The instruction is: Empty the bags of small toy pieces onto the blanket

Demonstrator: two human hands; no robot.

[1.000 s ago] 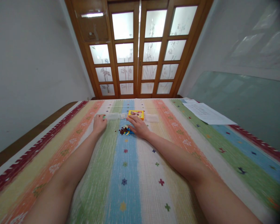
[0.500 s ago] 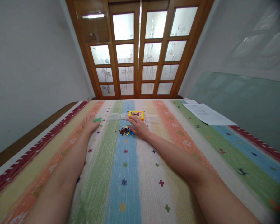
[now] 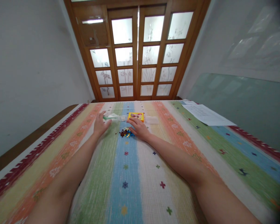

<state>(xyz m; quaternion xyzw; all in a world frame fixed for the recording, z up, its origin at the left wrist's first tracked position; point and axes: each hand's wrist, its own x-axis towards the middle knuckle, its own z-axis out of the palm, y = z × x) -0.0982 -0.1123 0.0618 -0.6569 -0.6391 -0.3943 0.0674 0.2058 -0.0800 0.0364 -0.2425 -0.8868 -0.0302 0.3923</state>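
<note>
My left hand (image 3: 101, 125) is at the left end of a clear plastic tray (image 3: 118, 118), its thumb and fingers spread apart. A thin green piece (image 3: 107, 118) shows between those fingers, at the tray's left end; whether it lies in the tray or behind its wall I cannot tell. My right hand (image 3: 139, 128) rests with fingers stretched out, beside a small pile of brown, blue, yellow and cream toy bricks (image 3: 125, 133). Just beyond its fingertips lies a yellow box (image 3: 136, 116) with a printed picture.
A second clear plastic tray (image 3: 151, 120) lies right of the yellow box. Printed sheets of paper (image 3: 206, 114) lie on the striped tablecloth (image 3: 124, 199) at the far right. Glazed wooden doors (image 3: 137, 56) stand beyond the table, with walls on both sides.
My left hand has moved right from the green piece's former place to the clear tray, and the green piece has moved there too. My right hand has hardly moved.
</note>
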